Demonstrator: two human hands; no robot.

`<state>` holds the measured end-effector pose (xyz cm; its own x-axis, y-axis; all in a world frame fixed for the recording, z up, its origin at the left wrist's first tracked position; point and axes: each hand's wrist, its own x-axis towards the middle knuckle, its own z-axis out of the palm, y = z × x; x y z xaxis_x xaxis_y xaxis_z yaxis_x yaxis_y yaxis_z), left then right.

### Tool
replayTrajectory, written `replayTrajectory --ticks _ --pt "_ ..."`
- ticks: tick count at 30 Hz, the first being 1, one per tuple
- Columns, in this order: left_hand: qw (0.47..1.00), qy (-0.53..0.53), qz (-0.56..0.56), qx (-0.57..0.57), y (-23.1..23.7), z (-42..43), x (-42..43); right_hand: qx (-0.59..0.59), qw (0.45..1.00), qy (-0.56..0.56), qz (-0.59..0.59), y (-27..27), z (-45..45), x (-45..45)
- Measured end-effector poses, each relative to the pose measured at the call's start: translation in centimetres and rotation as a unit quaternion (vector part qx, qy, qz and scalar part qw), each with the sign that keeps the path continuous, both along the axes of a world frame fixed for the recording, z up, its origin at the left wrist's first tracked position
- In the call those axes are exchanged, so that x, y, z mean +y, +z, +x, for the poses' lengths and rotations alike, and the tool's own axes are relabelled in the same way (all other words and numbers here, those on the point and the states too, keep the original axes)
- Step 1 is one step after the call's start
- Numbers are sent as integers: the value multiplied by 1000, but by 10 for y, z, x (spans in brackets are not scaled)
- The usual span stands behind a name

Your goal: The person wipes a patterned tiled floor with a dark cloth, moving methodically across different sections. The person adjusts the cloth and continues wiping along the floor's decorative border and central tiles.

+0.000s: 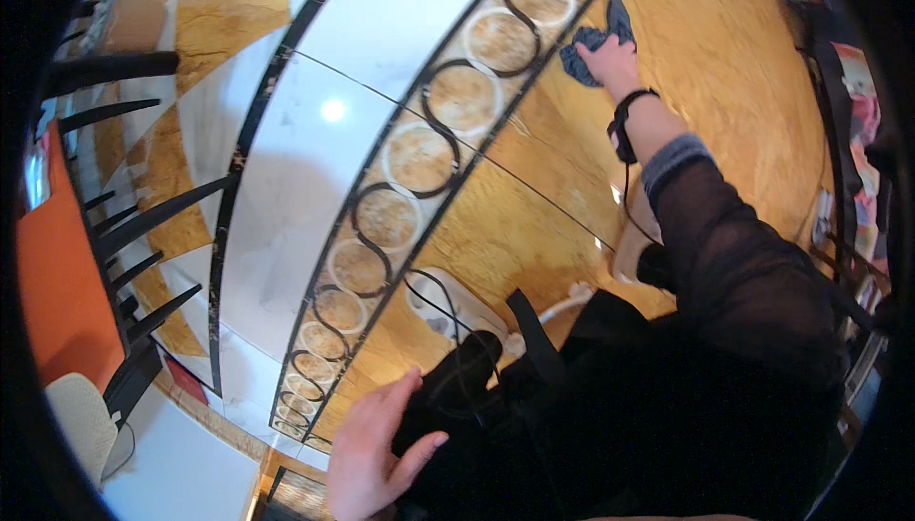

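Note:
My right hand (616,63) grips a crumpled dark grey cloth (589,45) against the glossy yellow-brown tile floor (722,85). The cloth lies beside the patterned border strip (465,99), and one end of it sticks up past my fingers. A black wrist strap (629,124) with a thin cable sits on that arm, below a rolled dark sleeve. Low in the view, my left hand (372,442) hangs by my dark-clothed leg with thumb and fingers apart, holding nothing. Whether it touches the leg I cannot tell.
White slippers (457,303) are on my feet, and a black cable (439,285) loops over the left one. Black furniture legs (164,213) and an orange panel (68,285) stand at left. Colourful fabric (863,120) lines the right edge. White tile (322,156) lies past the border.

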<state>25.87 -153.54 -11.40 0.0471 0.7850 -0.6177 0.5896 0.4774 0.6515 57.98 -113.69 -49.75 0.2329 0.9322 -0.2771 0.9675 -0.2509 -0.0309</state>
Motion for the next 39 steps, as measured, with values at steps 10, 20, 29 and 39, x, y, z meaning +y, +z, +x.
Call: replayTrajectory --ticks 10,20,29,39 --pt "998 -64 18 4 16 40 -10 93 932 336 -101 14 -6 -287" --pt "998 -38 -48 33 34 100 -32 128 832 528 111 -10 -40 -96" --pt "1000 -11 -26 -11 46 158 -94 63 997 23 37 -72 208 -49" --pt "998 -18 58 22 39 261 -178 113 876 464 -74 -3 60 -316"
